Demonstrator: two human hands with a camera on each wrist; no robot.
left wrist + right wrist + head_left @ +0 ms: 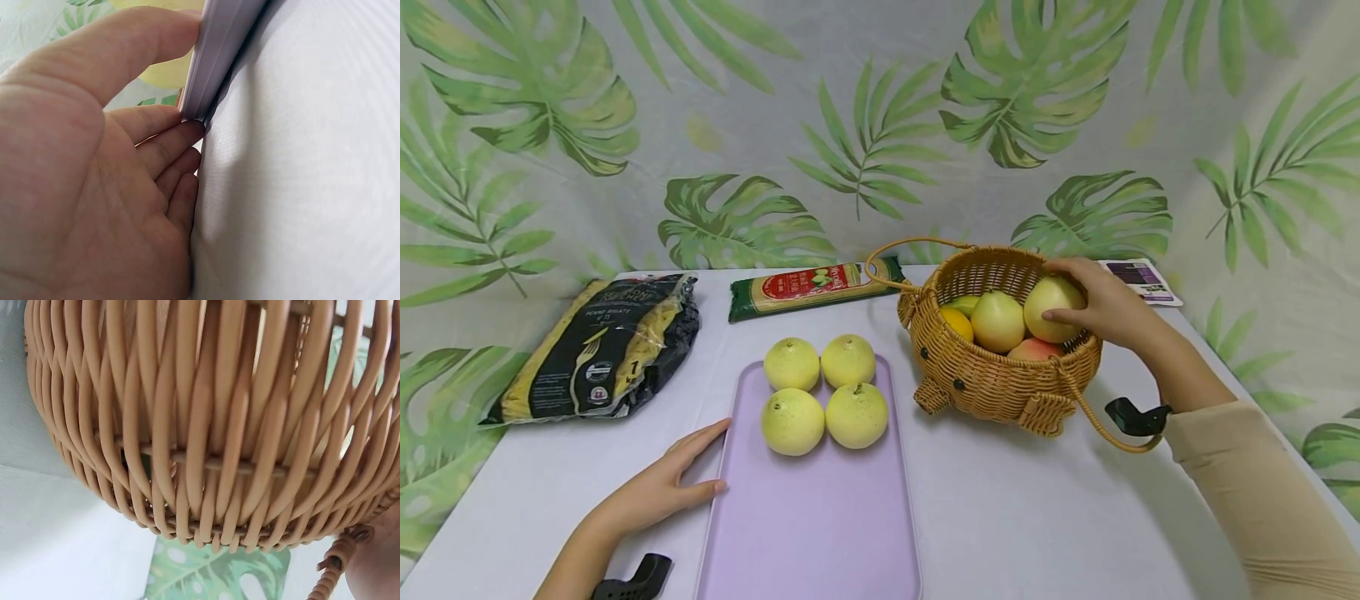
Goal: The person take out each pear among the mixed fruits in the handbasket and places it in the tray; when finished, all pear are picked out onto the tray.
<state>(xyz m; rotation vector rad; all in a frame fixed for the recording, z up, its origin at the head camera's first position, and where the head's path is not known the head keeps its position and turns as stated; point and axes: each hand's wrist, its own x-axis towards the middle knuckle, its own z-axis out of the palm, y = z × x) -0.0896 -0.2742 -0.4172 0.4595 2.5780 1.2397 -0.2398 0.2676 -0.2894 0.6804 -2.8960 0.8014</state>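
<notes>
A pale yellow-green pear (1054,308) sits at the right side of the wicker basket (1000,392), and my right hand (1101,304) grips it over the rim, thumb in front. Beside it in the basket lie another pear (997,322), an orange fruit (957,323), a green-yellow fruit (964,304) and a reddish peach (1034,349). My left hand (658,487) touches the left edge of the lilac tray (812,533) with thumb and fingertips. Several round yellow-green citrus fruits (793,422) stand grouped at the tray's far end. In the right wrist view the basket's weave (206,425) hides the held pear.
A black and yellow pasta bag (595,350) lies at the back left. Behind the tray is a long green and red noodle packet (816,287). A flat white and purple packet (1141,282) is partly behind the right hand. The basket's loop handles (1112,437) stick out sideways.
</notes>
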